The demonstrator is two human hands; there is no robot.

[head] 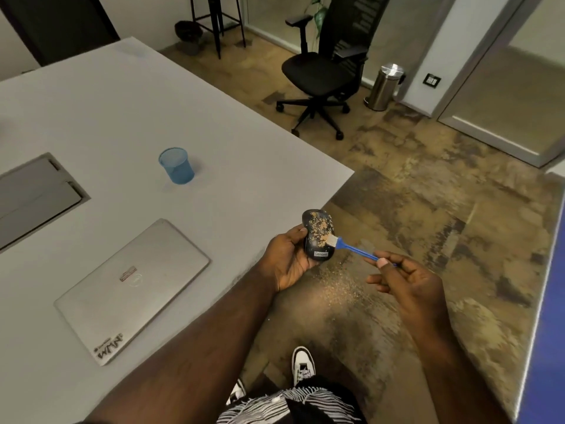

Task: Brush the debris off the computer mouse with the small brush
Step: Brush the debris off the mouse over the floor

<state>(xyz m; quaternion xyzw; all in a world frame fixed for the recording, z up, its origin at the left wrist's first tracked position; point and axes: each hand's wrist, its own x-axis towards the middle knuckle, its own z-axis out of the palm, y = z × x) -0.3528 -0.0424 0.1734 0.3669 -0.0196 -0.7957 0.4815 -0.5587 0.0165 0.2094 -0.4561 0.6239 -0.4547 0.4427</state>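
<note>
Fingers of my right hand (406,280) pinch the tail of the small brush (351,248), thumb on top and the rest curled narrow beneath; the blue handle runs up and left from them to pale bristles resting on the near right flank of the computer mouse (318,235); my left hand (289,260) cups the mouse from its left side, thumb hooked at the edge, holding it in the air just past the right edge of the bench (214,117), over the floor; the debris (321,226) lies as tan crumbs thick across the upper back, while the part by the label looks nearly clean; some crumbs are scattered on the floor (339,284) below, so I judge the sweeping well begun but far from finished. To do it well I would keep the mouse tilted away from the bench, so nothing lands near the closed laptop (131,289) by the near edge; I would stroke lightly from the label end outward, in short flicks, letting the bristle tips lift grains from the button seams rather than pressing them in; a firmer left grip would stop the mouse twisting; farther in on the bench the blue cup (176,165) stands well apart.
</note>
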